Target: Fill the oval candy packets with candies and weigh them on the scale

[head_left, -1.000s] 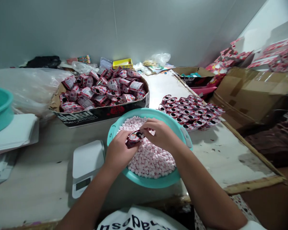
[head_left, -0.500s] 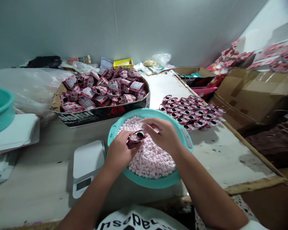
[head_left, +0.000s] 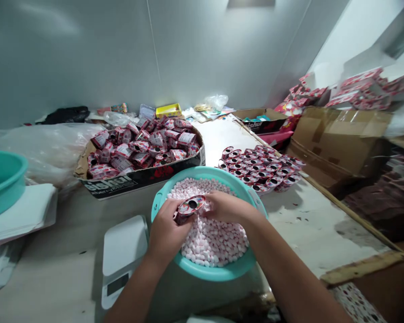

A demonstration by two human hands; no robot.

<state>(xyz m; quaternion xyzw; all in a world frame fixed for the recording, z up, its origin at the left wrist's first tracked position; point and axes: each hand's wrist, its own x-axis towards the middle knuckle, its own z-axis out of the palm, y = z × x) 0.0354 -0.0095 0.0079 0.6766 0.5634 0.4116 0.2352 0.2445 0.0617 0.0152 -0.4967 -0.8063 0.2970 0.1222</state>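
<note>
My left hand (head_left: 170,229) is closed around a small red-and-white printed candy box (head_left: 191,205) with a dark round hole in its top. The box is held over a turquoise basin (head_left: 218,274) full of small pale pink candies (head_left: 210,246). Just right of the box, my right hand (head_left: 225,207) reaches into the basin. Its fingers are curled in at the candies, with the fingertips partly hidden among them.
Left of the basin lies a white kitchen scale (head_left: 125,246). Behind it stands a carton (head_left: 121,185) heaped with similar printed boxes. Open-topped boxes (head_left: 261,170) stand grouped at the right. A turquoise tub (head_left: 5,184) sits far left, and brown cartons (head_left: 336,139) lie beyond the table's right edge.
My right hand has gone from above the candy box down into the candies beside it. The left hand still holds the box, its top now more fully in view. The camera has tilted up slightly.
</note>
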